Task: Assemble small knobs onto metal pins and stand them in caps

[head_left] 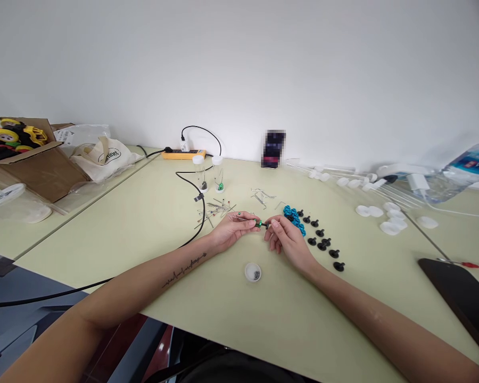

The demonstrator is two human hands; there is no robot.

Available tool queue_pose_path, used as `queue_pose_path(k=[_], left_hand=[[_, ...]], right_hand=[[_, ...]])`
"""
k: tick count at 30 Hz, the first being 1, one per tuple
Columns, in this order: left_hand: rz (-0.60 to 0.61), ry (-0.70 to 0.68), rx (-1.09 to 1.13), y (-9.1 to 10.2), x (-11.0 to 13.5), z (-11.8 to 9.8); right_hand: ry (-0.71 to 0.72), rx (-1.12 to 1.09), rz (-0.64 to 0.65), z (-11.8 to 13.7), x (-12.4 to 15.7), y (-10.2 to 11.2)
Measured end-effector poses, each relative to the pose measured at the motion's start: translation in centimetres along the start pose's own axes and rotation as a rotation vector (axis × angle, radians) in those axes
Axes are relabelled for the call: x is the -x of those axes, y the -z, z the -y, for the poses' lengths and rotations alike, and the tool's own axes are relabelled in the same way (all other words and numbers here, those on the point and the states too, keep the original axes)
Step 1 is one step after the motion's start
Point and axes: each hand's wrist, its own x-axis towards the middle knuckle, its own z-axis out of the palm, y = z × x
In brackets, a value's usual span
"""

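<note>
Above the middle of the table, my left hand [235, 227] is closed around a small green metallic part [258, 223], with a thin pin-like rod showing by its fingers. My right hand [287, 239] pinches a small black stemmed piece [266, 225] that meets the green part's right end; whether the two are joined I cannot tell. Just beyond my right hand lie blue knobby metallic parts [293, 217] and several black disc-footed pieces [320, 233]. A white cap [248, 274] holding tiny grey metal bits sits below the hands. Thin metal pins [219, 206] are scattered behind my left hand.
Two clear tubes [217, 173] stand at the back, near a yellow power strip [183, 155] and black cable. Bent metal keys [262, 197] and a propped phone [273, 149] are behind. White caps [391, 226], clear tubes and a water bottle [469, 167] are right; a cardboard box [43, 173] is left.
</note>
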Motion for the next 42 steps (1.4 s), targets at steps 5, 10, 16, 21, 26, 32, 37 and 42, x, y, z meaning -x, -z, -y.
queue_pose_path(k=[5,10,16,21,26,32,37,42], left_hand=[[-0.007,0.014,0.003,0.00,0.02,0.01],[-0.011,0.009,0.020,0.22,-0.10,0.13],[-0.020,0.007,0.017,0.22,-0.16,0.12],[0.028,0.025,-0.038,-0.18,0.13,-0.17],[0.038,0.033,-0.052,-0.21,0.20,-0.23],[0.019,0.060,-0.048,-0.04,0.18,-0.16],[0.036,0.026,-0.062,-0.13,0.20,-0.22],[0.093,0.040,-0.101,-0.09,0.27,-0.22]], right_hand=[[0.011,-0.015,-0.011,0.13,0.02,0.04],[0.006,-0.020,0.000,0.22,0.04,0.08],[0.011,-0.007,-0.014,0.22,0.02,0.11],[0.007,0.069,0.016,-0.01,-0.01,0.17],[0.027,0.087,0.049,-0.02,-0.01,0.20],[0.038,0.096,0.028,0.34,0.03,0.21],[0.025,0.112,0.026,0.29,0.04,0.19],[0.028,0.141,0.072,0.19,0.02,0.16]])
